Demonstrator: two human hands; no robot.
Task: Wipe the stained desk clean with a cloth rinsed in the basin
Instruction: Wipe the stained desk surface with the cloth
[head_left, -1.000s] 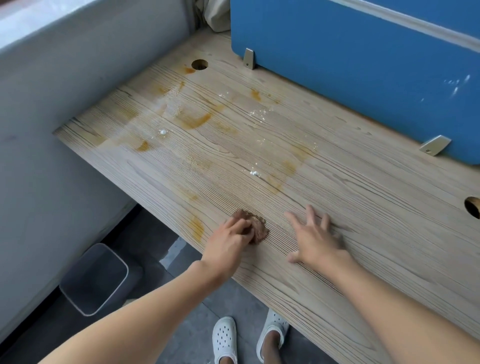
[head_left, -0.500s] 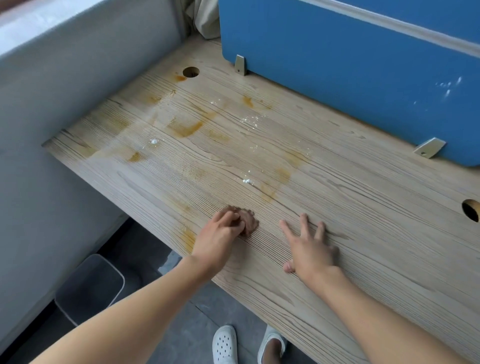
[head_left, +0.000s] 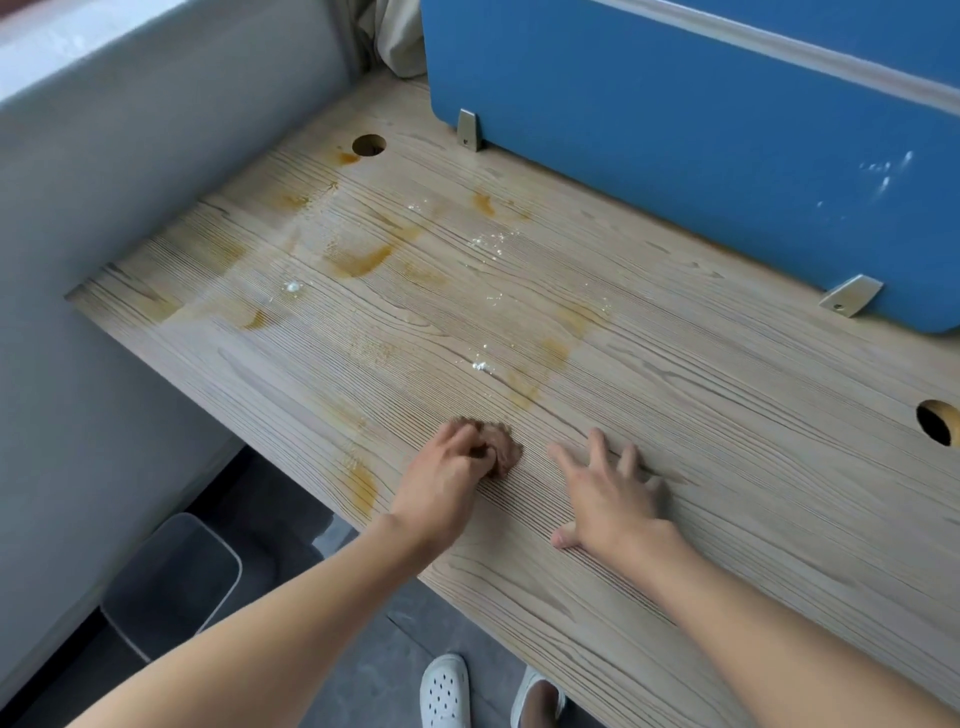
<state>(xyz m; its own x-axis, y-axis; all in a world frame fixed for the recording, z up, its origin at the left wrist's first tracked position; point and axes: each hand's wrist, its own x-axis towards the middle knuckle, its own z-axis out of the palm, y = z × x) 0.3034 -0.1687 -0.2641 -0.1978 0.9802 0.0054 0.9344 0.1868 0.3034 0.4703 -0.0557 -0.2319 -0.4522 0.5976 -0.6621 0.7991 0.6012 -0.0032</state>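
While gripping the brown cloth (head_left: 503, 451) in curled left hand (head_left: 441, 480), rested right hand (head_left: 609, 500) flat, fingers spread, just right of that grip on stained desk (head_left: 701, 415).

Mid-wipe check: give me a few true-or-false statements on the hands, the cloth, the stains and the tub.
1. The left hand grips the brown cloth on the desk. True.
2. The right hand holds a second cloth. False: it lies flat on the desk, fingers spread, holding nothing.
3. Orange stains lie on the desk beyond the cloth. True.
4. The grey tub stands on the desk. False: it stands on the floor below the desk's edge.
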